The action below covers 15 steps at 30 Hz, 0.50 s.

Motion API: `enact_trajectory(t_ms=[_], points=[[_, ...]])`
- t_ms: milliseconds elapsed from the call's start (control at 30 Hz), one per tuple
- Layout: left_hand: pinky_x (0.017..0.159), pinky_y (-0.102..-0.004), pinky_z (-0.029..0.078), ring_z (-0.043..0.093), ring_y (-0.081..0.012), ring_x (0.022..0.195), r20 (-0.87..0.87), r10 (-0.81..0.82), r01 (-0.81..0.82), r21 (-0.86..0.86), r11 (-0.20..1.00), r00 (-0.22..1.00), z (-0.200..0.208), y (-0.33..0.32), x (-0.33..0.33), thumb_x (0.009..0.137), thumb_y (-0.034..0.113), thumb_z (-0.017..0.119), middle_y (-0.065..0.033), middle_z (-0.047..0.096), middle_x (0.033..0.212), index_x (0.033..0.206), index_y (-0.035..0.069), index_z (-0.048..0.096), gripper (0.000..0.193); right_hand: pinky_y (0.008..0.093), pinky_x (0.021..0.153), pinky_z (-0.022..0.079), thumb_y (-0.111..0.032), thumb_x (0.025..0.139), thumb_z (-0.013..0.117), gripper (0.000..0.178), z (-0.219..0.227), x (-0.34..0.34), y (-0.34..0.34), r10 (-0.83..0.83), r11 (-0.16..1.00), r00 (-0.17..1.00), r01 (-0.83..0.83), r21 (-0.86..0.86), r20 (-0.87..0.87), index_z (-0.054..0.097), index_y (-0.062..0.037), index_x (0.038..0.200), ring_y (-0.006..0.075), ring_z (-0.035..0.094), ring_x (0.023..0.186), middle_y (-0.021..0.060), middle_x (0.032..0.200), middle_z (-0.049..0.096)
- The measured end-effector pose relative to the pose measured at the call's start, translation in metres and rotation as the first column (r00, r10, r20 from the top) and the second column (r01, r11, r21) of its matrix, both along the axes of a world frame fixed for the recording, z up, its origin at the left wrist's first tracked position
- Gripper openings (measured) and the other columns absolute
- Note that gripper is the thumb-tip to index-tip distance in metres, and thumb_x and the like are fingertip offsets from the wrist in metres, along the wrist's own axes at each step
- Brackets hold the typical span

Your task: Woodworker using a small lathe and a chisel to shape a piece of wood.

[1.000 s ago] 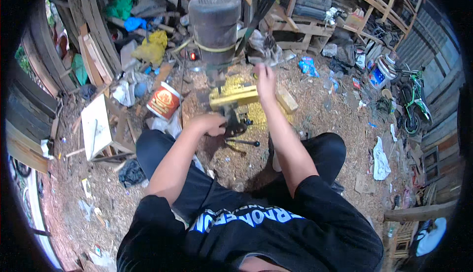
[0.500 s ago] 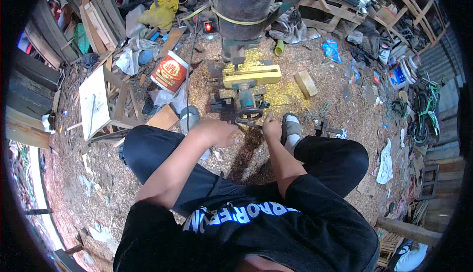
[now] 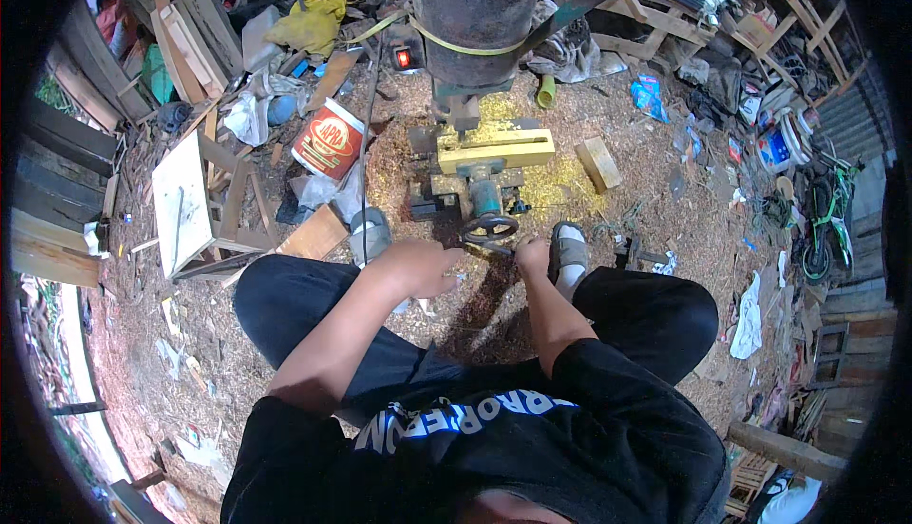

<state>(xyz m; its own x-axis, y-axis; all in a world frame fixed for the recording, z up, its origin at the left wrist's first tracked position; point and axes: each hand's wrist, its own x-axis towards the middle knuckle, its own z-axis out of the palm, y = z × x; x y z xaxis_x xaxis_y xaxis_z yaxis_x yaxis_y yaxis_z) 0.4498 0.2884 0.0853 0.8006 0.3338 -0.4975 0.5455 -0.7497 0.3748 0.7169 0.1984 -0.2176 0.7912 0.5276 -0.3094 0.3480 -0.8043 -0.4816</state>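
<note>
Between my legs stands a machine with a dark drum-shaped body (image 3: 480,16). Below it, a yellow wooden block (image 3: 503,150) with a slot in its top lies in the machine's vise (image 3: 486,199). A round handwheel (image 3: 489,229) sits at the vise's near side. My right hand (image 3: 534,258) is closed around the end of a thin bar (image 3: 496,249) just below the handwheel. My left hand (image 3: 427,269) hovers left of the bar, fingers curled; whether they hold anything is hidden.
A white-and-red bucket (image 3: 329,140) and a wooden stool on its side (image 3: 182,203) lie to the left. Right of the vise rests a loose wood block (image 3: 598,164). A lit red switch (image 3: 404,58) shows beside the machine. Wood shavings and scraps cover the ground.
My left hand has drawn back slightly from the handwheel and bar. The bar has turned, its left end now nearer the wheel. My right hand keeps its grip, shifted slightly right.
</note>
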Motion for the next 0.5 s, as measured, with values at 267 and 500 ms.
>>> enact_trajectory(t_ms=[267, 500], points=[[0.100, -0.0521, 0.052, 0.065, -0.0422, 0.118, -0.118, -0.056, 0.056, -0.003, 0.998, 0.991, 0.023, -0.009, 0.023, 0.099, 0.044, 0.060, -0.0223, 0.069, 0.127, 0.150, 0.011, 0.052, 0.061, 0.0521, 0.101, 0.052, -0.042, 0.100, 0.047, 0.058, -0.053, 0.019, -0.006, 0.073, 0.997, 0.995, -0.075, -0.029, -0.061, 0.073, 0.0090, 0.111, 0.0483, 0.068, 0.113, 0.0375, 0.111, 0.069], [0.100, -0.0508, 0.053, 0.068, -0.0398, 0.114, -0.062, -0.003, 0.005, 0.026, 1.000, 0.998, 0.014, -0.007, 0.023, 0.098, 0.045, 0.059, -0.0199, 0.072, 0.123, 0.139, 0.011, 0.061, 0.053, 0.0527, 0.104, 0.049, -0.043, 0.101, 0.040, 0.061, 0.004, 0.050, 0.012, 0.115, 0.988, 0.993, -0.114, 0.106, -0.001, 0.073, 0.0076, 0.111, 0.0504, 0.064, 0.117, 0.0370, 0.114, 0.068]])
